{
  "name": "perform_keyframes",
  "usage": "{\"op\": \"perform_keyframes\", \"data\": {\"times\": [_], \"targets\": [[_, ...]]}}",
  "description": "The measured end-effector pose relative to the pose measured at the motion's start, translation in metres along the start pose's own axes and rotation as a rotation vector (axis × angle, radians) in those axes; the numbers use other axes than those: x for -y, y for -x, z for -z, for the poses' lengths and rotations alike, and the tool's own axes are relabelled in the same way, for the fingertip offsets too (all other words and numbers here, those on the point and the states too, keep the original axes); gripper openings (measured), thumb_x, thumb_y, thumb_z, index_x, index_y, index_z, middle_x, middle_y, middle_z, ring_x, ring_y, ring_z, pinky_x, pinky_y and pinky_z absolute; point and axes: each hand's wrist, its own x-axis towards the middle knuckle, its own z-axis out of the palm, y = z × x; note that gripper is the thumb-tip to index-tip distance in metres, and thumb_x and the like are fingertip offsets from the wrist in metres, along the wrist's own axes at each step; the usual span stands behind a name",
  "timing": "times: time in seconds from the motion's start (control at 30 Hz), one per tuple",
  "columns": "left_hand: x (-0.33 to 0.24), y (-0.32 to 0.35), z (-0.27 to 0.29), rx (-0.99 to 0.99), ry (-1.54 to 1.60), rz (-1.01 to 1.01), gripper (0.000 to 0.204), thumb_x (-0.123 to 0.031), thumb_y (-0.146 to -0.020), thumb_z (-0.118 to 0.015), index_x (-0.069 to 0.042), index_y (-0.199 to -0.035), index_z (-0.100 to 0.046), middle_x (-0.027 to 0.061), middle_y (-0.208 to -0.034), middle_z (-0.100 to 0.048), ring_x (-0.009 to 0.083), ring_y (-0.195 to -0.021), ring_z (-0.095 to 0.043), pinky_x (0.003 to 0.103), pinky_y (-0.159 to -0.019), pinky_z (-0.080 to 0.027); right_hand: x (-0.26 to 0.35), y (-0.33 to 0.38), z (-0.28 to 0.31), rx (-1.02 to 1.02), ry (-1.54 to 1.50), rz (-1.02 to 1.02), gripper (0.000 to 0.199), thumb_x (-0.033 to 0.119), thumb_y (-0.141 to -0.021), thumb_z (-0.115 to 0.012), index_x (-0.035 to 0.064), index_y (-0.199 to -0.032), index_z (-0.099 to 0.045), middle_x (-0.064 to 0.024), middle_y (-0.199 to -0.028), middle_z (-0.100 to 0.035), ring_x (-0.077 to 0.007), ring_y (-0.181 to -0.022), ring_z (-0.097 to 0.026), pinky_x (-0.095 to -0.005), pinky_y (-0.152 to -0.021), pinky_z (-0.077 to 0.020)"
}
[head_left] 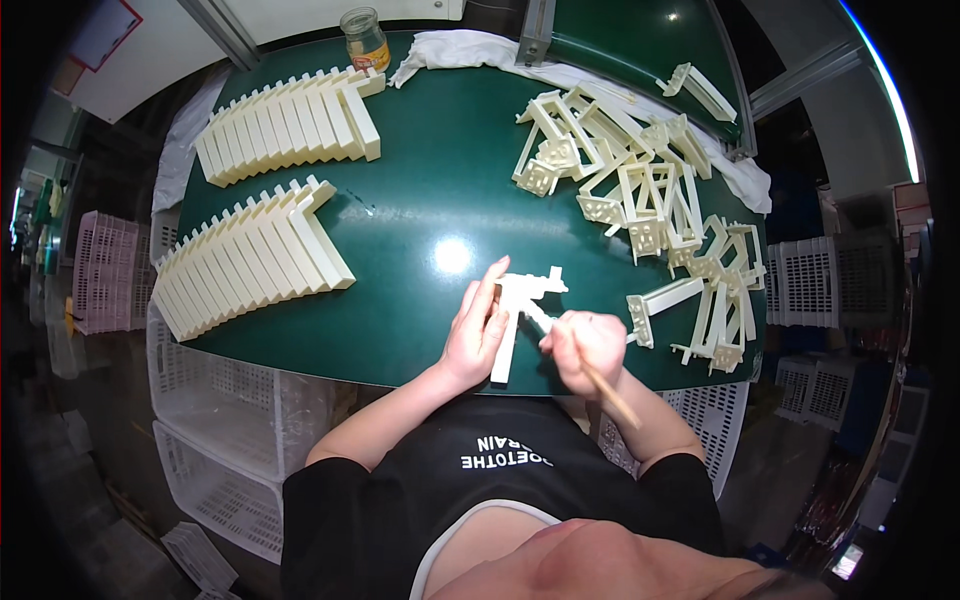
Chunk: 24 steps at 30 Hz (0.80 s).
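Note:
Near the front edge of the green table, my left hand (476, 335) steadies a cream plastic part (508, 335) between thumb and fingers. The part has a long straight arm pointing toward me and a knobbed end facing away. My right hand (588, 350) is closed in a fist around a tool with a slim wooden handle (612, 398). Its handle slants down to the right, out of the fist. The tool's working end points at the part beside my left thumb; its kind is too small to tell.
Two neat rows of cream parts, a far row (290, 125) and a nearer row (250, 262), stand at left. A loose heap of cream frames (640, 180) covers the right side. At the back are a glass jar (365, 40) and white cloth (460, 48). Crates (215, 375) stand below.

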Motion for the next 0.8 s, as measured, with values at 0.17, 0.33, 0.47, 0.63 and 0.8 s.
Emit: {"op": "perform_keyframes", "data": {"times": [0.17, 0.33, 0.47, 0.63, 0.8], "targets": [[0.013, 0.000, 0.009, 0.084, 0.270, 0.168, 0.056, -0.019, -0.099, -0.039, -0.009, -0.150, -0.015, 0.0137, -0.117, -0.048, 0.0172, -0.086, -0.058, 0.030, -0.074, -0.054, 0.010, 0.009, -0.013, 0.261, -0.072, 0.307, 0.021, -0.001, -0.072, -0.065, 0.0062, -0.060, -0.049, -0.0045, -0.053, -0.052, -0.0198, -0.044, -0.056, -0.0299, -0.040, -0.0452], [-0.002, -0.016, 0.027, 0.081, 0.947, 0.362, 0.053, -0.034, -0.103, -0.026, -0.019, -0.151, -0.010, 0.0208, -0.123, -0.051, 0.0266, -0.094, -0.063, 0.038, -0.079, -0.056, -0.008, 0.000, 0.004, -0.091, -0.498, 0.047, 0.028, 0.020, -0.091, -0.056, 0.0062, -0.068, -0.053, -0.0034, -0.056, -0.054, -0.0150, -0.045, -0.054, -0.0247, -0.041, -0.0426], [0.010, -0.017, 0.029, 0.121, 1.171, 0.350, 0.051, -0.034, -0.103, -0.022, -0.021, -0.150, -0.011, 0.0196, -0.129, -0.048, 0.0266, -0.101, -0.059, 0.040, -0.083, -0.053, 0.001, 0.019, -0.002, -0.242, -0.738, -0.471, 0.025, 0.020, -0.098, -0.047, -0.0020, -0.088, -0.055, -0.0091, -0.068, -0.060, -0.0093, -0.055, -0.055, -0.0204, -0.049, -0.0445], [0.014, -0.016, 0.031, 0.130, 1.209, 0.340, 0.051, -0.034, -0.103, -0.022, -0.021, -0.150, -0.010, 0.0201, -0.129, -0.048, 0.0243, -0.101, -0.058, 0.041, -0.084, -0.054, -0.011, 0.023, -0.011, -0.040, -0.650, -0.347, 0.021, 0.015, -0.095, -0.052, -0.0019, -0.083, -0.056, -0.0110, -0.073, -0.061, -0.0115, -0.057, -0.057, -0.0213, -0.050, -0.0456], [0.010, -0.013, 0.032, 0.111, 1.220, 0.349, 0.051, -0.036, -0.102, -0.021, -0.021, -0.150, -0.010, 0.0188, -0.129, -0.048, 0.0241, -0.099, -0.058, 0.040, -0.081, -0.054, -0.011, 0.018, -0.018, -0.014, -0.666, -0.417, 0.023, 0.009, -0.093, -0.054, -0.0023, -0.073, -0.059, -0.0096, -0.069, -0.061, -0.0121, -0.054, -0.057, -0.0229, -0.049, -0.0454]]}}
